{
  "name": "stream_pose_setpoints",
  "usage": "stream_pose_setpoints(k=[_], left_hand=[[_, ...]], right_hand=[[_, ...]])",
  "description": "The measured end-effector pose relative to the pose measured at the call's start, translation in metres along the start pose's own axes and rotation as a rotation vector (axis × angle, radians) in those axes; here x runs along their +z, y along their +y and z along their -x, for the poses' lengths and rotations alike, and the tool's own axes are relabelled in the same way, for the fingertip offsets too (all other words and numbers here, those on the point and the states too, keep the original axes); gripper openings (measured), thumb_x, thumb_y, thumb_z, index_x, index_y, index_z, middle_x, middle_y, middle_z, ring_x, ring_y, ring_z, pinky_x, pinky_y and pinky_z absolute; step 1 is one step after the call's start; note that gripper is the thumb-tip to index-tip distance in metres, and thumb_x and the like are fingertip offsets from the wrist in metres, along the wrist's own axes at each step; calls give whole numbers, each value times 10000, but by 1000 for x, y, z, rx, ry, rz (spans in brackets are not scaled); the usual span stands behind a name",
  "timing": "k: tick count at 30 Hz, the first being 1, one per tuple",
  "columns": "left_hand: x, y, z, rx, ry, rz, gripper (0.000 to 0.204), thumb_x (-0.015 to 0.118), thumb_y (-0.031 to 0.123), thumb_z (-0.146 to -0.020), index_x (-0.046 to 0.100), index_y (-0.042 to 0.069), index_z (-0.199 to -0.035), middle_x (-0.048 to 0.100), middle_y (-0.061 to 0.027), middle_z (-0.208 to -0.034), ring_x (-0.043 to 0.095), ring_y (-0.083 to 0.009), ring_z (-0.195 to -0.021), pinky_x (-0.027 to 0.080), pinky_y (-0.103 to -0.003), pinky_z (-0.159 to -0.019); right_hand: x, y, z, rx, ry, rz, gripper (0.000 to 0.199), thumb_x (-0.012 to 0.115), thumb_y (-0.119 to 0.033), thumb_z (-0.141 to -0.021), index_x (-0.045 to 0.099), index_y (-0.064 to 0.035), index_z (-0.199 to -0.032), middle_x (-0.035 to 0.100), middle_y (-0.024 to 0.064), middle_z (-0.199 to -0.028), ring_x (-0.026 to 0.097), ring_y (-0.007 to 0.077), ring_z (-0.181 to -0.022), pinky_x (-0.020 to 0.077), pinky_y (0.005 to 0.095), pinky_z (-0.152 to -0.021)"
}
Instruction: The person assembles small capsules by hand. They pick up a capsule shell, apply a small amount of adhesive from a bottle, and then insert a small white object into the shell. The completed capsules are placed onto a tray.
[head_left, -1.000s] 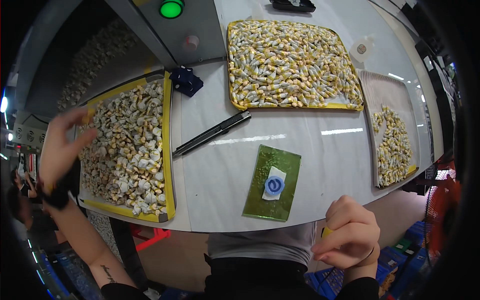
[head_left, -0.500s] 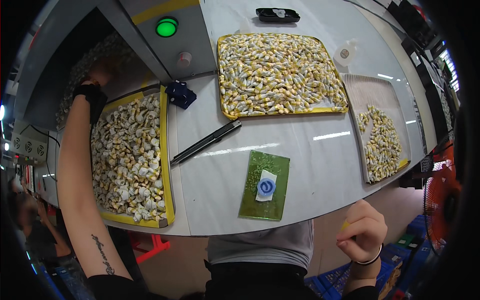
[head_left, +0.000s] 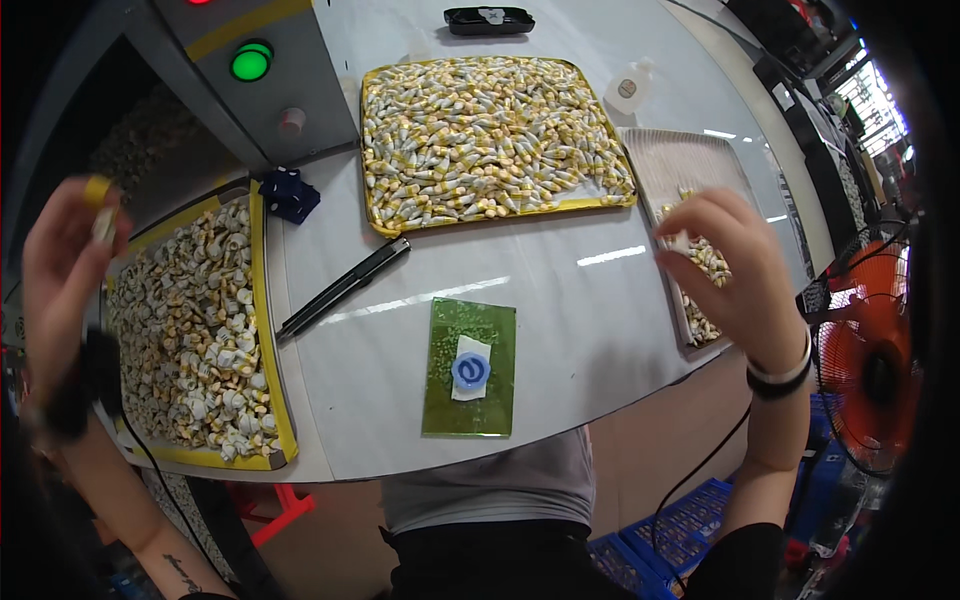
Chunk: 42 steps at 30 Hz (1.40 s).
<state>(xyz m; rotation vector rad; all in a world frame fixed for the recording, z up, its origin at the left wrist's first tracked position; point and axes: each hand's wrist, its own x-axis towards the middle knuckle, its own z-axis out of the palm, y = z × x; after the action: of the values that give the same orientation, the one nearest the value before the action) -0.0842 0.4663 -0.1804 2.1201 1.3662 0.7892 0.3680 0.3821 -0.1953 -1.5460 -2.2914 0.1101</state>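
Note:
My left hand is raised by the left edge, somewhat blurred, with a yellow band on one finger. Its thumb and fingers pinch a small white piece. Below it lies a yellow-edged tray heaped with small white and tan pieces. Over on the right, my right hand hovers above a pale ribbed tray, thumb and fingertips closed together. Something whitish shows at those fingertips, too small to name. Part of the white and yellow pieces in that tray is hidden behind the hand.
A larger tray full of cone-shaped white and yellow pieces stands at the back. Nearer are black tweezers, a green plate bearing a blue ring, and dark cloth. A grey machine with a green button rises at left.
My left hand has come out of the machine's dark opening, back toward the left edge. My right hand has risen from below the table edge to the right tray. The whole view has shifted.

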Motion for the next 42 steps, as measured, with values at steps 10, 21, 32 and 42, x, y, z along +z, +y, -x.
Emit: stream_pose_setpoints(k=[10,21,32,42], left_hand=[[110,92,105,245,-612,1063,380,798,206,-623,617,-77,-800,643,-139,-723,623,-257,-661,495,-319,-578],[185,73,149,-208,-306,1773,304,728,23,-725,591,-81,-976,636,-183,-898,619,-262,-878,484,-364,-804],[182,65,138,-177,-379,1850,353,718,52,-761,560,-79,-1048,619,-161,-975,621,-231,-903,479,-355,-835],[183,64,143,-261,-382,1967,402,743,137,-755,572,-76,-1050,625,-141,-968,629,-199,-885,481,-324,-824]], right_hand=[[64,28,-94,-136,-296,-31,113,645,-91,-736,593,7,-760,611,149,-782,584,312,-784,465,380,-711],[45,-17,-64,-114,-183,-474,242,561,26,-755,631,-48,-975,605,75,-786,537,149,-589,436,257,-553],[64,-68,-20,-508,-262,-307,276,624,-21,-652,619,-8,-927,575,63,-751,568,198,-656,478,296,-552],[72,-84,-26,-586,-325,-94,260,643,-11,-617,612,-12,-875,571,60,-760,555,196,-662,472,292,-548]])
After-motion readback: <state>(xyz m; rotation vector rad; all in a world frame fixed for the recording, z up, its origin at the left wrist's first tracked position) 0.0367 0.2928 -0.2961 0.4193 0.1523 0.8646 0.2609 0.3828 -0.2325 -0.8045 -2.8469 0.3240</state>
